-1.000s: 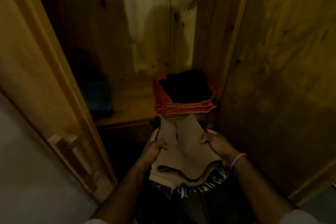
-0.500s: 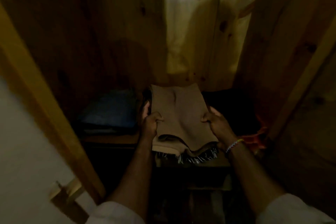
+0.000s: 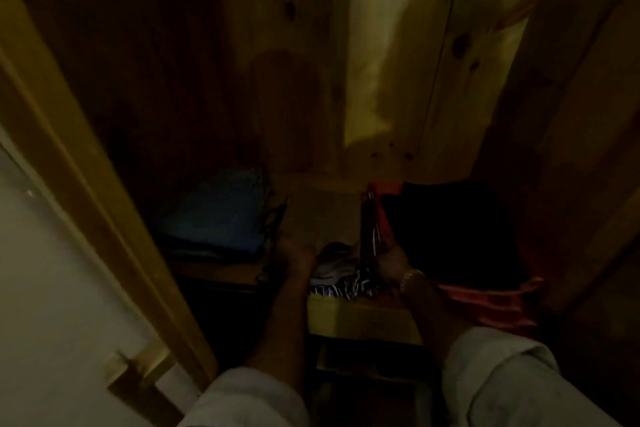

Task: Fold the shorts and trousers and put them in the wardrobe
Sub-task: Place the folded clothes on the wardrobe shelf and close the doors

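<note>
A folded tan garment point(image 3: 325, 215) lies flat on the wardrobe shelf point(image 3: 363, 321), in the gap between two stacks. A black-and-white striped piece point(image 3: 343, 279) shows under its near edge. My left hand point(image 3: 294, 255) grips the near left corner of the tan garment. My right hand point(image 3: 391, 262), with a bead bracelet at the wrist, holds the near right side. The light is dim and the fingers are hard to make out.
A folded blue stack point(image 3: 214, 215) sits on the shelf to the left. A black garment point(image 3: 450, 229) on a red-orange one point(image 3: 491, 298) fills the right. The wardrobe's wooden frame point(image 3: 86, 184) stands close on the left, and a side wall on the right.
Both hands have carried the tan garment up and forward, from in front of the shelf onto it, between the blue stack and the black-and-red stack. The view has moved closer in.
</note>
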The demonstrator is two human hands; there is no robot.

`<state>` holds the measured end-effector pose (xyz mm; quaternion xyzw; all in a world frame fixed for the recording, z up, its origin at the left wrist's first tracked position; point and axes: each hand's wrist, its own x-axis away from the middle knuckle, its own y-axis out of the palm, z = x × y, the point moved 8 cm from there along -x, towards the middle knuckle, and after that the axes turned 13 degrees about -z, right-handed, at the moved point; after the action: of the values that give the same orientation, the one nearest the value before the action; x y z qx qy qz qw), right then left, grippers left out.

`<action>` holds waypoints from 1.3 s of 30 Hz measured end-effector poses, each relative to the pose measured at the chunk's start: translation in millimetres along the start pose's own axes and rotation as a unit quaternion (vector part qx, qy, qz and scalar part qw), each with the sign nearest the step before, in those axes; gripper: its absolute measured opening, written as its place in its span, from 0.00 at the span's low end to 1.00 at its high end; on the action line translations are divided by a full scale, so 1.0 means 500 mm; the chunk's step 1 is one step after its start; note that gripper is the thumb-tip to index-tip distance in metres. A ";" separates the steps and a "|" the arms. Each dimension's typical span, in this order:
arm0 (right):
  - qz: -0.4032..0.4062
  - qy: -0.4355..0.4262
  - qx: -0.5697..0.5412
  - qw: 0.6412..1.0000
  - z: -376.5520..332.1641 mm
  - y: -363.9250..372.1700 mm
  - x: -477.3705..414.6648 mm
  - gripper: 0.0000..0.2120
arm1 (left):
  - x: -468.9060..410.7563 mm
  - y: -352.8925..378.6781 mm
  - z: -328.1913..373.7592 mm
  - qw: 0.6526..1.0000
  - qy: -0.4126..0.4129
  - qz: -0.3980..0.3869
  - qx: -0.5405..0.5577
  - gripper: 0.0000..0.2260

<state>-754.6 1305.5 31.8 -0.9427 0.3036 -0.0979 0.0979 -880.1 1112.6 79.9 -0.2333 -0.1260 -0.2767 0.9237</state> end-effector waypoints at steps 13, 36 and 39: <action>0.139 0.062 -0.090 0.984 0.021 -0.018 0.217 0.22 | 0.219 0.024 -0.041 0.992 0.076 -0.092 -0.046 0.23; 0.641 0.050 0.042 0.764 -0.176 -0.110 1.214 0.39 | 0.550 -0.287 -0.099 0.976 0.152 -0.152 -0.030 0.30; 0.649 -0.085 0.072 0.753 -0.217 -0.067 1.220 0.25 | 0.544 -0.252 -0.104 0.966 0.143 -0.216 -0.022 0.28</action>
<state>-276.7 957.6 220.5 -0.5142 0.8245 0.0481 0.2313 -724.4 870.5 179.0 -0.1788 -0.0336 -0.5024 0.8453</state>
